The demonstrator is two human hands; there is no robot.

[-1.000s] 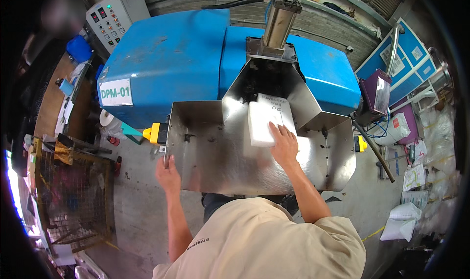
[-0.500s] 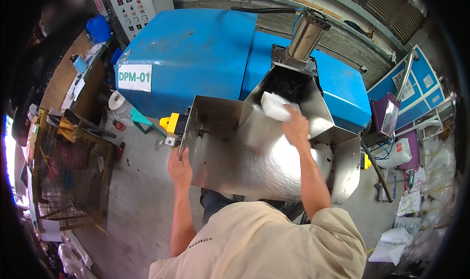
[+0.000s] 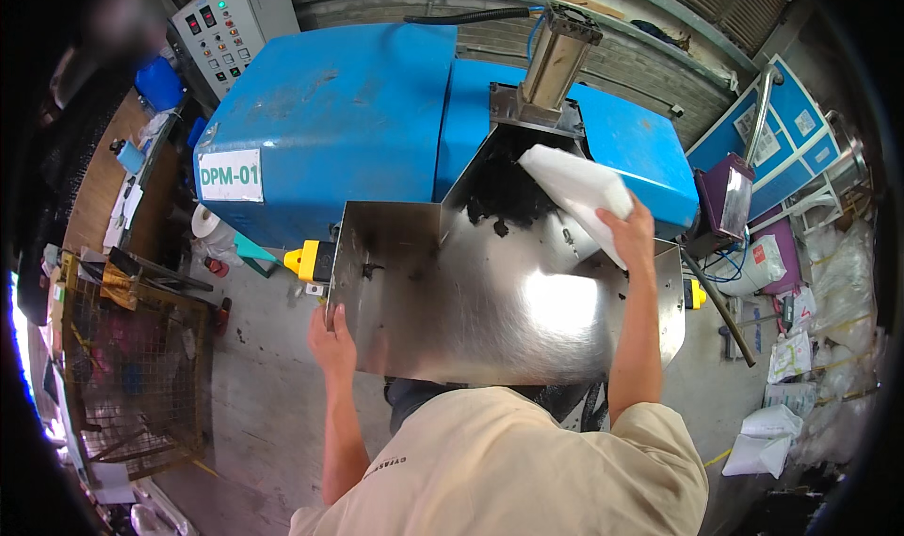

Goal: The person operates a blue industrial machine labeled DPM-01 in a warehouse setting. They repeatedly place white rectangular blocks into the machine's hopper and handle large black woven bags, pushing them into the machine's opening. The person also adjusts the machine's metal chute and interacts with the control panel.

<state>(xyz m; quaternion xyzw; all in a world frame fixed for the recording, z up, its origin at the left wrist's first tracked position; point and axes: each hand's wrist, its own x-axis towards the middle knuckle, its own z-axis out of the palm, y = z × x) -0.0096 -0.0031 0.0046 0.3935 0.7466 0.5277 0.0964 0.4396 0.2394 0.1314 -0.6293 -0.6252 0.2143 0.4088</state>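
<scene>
My right hand (image 3: 631,233) grips a white folded sheet (image 3: 576,188), which looks like a wiping cloth or pad. It is raised at the right side of a shiny metal hopper tray (image 3: 471,310), one end reaching over the dark-stained throat. Black residue (image 3: 508,192) coats the back of that throat, with small dark specks lower down. On the tray's left wall, my left hand (image 3: 331,340) is closed around the edge, thumb on the inner side.
Behind the tray stands a large blue machine (image 3: 330,112) with a metal cylinder (image 3: 556,65) above the throat. Yellow switches (image 3: 309,261) flank the tray. A wire-mesh cage (image 3: 141,357) is at left, a purple box (image 3: 723,197) and white bags (image 3: 765,440) at right.
My right hand has swung right and lifted the white sheet, which now shows longer. More black residue is exposed. My left hand keeps its hold on the tray edge; the whole view has shifted slightly.
</scene>
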